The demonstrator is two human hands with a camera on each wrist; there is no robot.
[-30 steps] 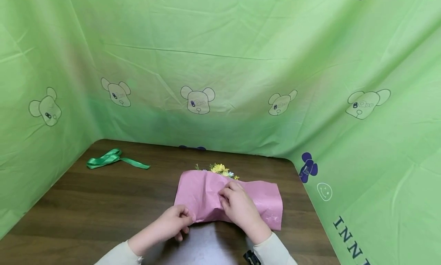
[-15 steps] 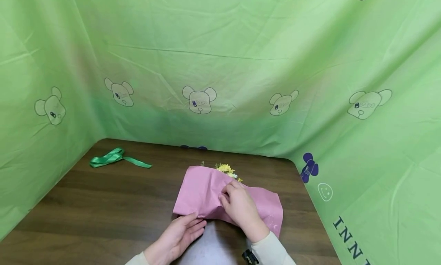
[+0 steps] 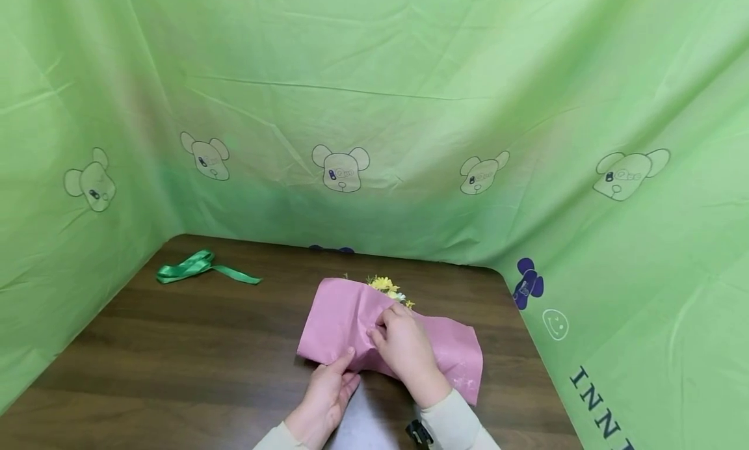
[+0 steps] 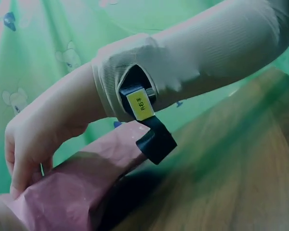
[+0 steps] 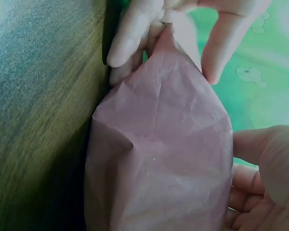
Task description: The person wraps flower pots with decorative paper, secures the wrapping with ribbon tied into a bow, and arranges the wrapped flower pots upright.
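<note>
A sheet of pink wrapping paper (image 3: 333,310) lies folded over a bunch of small yellow and white flowers (image 3: 383,284), whose heads show past its far edge. The stems are hidden. My left hand (image 3: 324,395) grips the near edge of the paper, thumb on top and fingers underneath. My right hand (image 3: 406,346) pinches the paper near its middle from above, fingers bent. In the right wrist view, the left hand (image 5: 139,29) holds a gathered corner of the paper (image 5: 159,134), with the right hand (image 5: 279,168) at the other side.
A loosely looped green ribbon (image 3: 196,266) lies at the back left of the brown wooden table (image 3: 193,346). Green printed curtains (image 3: 351,112) enclose the table at the back and sides. A black strap (image 4: 156,139) hangs at the right wrist.
My left hand has moved right along the paper's near edge, its thumb now on top. The paper's left part has tilted up and swung slightly. The right hand keeps its place.
</note>
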